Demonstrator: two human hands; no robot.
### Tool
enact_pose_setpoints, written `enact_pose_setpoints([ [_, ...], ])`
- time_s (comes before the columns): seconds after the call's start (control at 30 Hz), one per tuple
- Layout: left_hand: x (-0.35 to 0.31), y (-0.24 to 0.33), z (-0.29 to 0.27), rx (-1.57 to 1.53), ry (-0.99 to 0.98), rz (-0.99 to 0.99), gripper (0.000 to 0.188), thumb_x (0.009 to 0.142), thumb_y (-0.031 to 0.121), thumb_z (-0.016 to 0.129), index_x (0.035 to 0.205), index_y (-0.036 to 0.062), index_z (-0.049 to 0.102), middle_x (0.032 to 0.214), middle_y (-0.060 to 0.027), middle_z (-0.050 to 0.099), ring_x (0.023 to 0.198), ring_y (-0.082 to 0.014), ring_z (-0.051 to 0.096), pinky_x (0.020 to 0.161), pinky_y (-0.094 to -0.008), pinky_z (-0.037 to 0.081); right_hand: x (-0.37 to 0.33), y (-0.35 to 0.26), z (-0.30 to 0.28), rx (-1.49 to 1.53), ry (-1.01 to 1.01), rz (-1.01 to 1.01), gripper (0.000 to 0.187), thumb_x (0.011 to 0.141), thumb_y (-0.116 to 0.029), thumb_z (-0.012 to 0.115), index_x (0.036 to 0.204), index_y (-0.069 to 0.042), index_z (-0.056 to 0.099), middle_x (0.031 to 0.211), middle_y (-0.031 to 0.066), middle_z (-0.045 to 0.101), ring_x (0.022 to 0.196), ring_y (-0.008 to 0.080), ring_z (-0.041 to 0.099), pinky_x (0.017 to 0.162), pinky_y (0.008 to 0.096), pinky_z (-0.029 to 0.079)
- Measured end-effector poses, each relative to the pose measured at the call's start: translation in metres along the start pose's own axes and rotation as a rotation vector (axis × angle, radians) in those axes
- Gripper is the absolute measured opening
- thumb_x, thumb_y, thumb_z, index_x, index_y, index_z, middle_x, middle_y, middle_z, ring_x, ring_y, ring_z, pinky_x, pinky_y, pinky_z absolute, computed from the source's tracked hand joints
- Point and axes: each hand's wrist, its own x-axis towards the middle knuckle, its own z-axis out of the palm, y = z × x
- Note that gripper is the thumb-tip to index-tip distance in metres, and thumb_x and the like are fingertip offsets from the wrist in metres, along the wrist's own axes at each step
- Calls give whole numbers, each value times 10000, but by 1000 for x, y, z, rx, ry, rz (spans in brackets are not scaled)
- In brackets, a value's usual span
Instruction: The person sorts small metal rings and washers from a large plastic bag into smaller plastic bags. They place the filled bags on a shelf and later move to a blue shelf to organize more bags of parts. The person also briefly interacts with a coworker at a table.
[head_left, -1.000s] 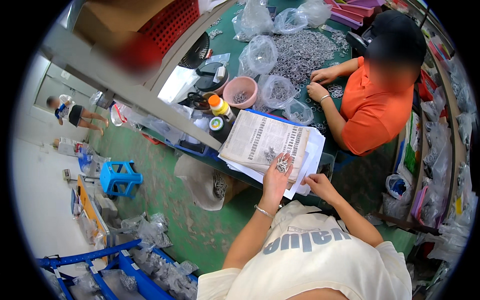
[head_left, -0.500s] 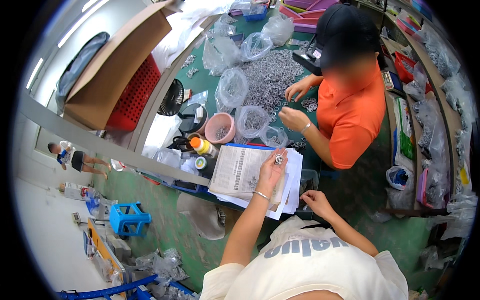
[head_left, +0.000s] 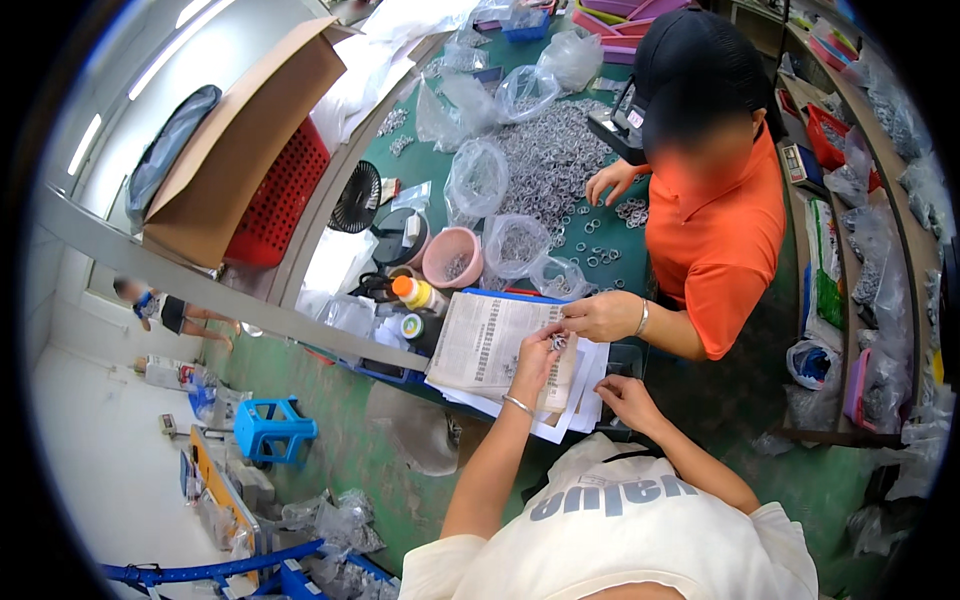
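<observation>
Over a stack of printed papers [head_left: 478, 335], my left hand [head_left: 532, 366] is cupped palm up around several small grey metal rings [head_left: 559, 342]. A co-worker's hand [head_left: 598, 316], from the person in the orange shirt, is at my left fingertips and partly covers them. My right hand [head_left: 632, 403] is closed beside the right edge of the papers, above a dark bin [head_left: 625, 360]. Its thumb and fingers come together, but what they hold, if anything, is too small to make out.
A large heap of grey rings [head_left: 550, 150] covers the green table, with clear plastic bags [head_left: 475, 180] of rings around it. Left of the papers stand a pink bowl [head_left: 452, 257], an orange-capped bottle [head_left: 418, 294] and a black fan [head_left: 355, 197]. Shelves [head_left: 835, 330] line the right side.
The co-worker's nearer hand has come from the ring heap down to my left hand. My left hand has shifted slightly toward me, and my right hand stays by the papers.
</observation>
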Motion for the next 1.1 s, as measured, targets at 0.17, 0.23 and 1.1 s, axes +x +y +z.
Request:
enact_pose_setpoints([
  [0.17,-23,10,-1,874,18,319,376,788,-77,352,1143,-57,474,1061,-202,553,975,-284,547,880,-308,409,-5,7,8,0,-88,43,176,806,-138,558,857,20,616,586,125,558,499,169,515,500,310,402],
  [0.23,-29,4,-4,934,-35,388,419,778,-82,370,1187,-21,443,1147,-223,492,1064,-322,489,909,-320,387,-4,13,11,-31,-116,29,181,803,-141,562,858,23,617,591,129,561,510,170,519,510,310,407],
  [1.1,-167,8,-4,-658,174,10,218,808,105,431,971,-3,528,630,-19,385,518,-106,320,486,-218,277,-42,-31,1,1270,-475,553,163,811,-72,481,938,15,533,776,70,516,704,172,500,613,241,394],
])
